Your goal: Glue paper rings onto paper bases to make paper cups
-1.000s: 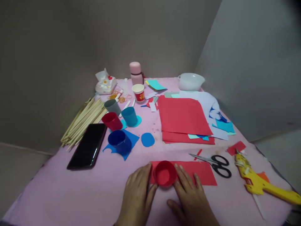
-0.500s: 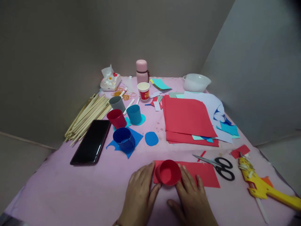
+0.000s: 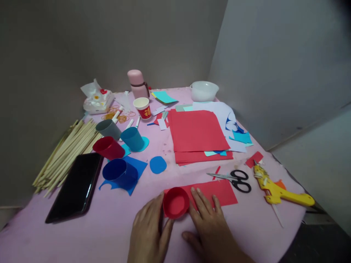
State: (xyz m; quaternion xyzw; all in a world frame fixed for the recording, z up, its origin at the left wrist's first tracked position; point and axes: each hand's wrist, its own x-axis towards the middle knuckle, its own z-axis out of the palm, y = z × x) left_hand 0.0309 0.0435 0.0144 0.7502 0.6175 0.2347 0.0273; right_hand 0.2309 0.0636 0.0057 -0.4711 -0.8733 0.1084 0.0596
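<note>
A short red paper tube stands on the left end of a red paper strip at the table's near side. Fingers of my left hand rest along the tube's left side, with the thumb at its front, steadying it. My right hand lies spread, fingertips on the strip and the nearest finger against the tube's right side. Just beyond the strip are black-handled scissors and a thin red paper scrap.
Left stand blue, dark red, teal and grey paper tubes, near a phone and wooden sticks. Red sheets lie behind; a yellow glue gun is right. A paper cup and pink flask stand farther back.
My view has turned rightward, so everything sits farther left in the picture. My right hand's fingers have flattened more onto the strip. The red tube stays between my hands.
</note>
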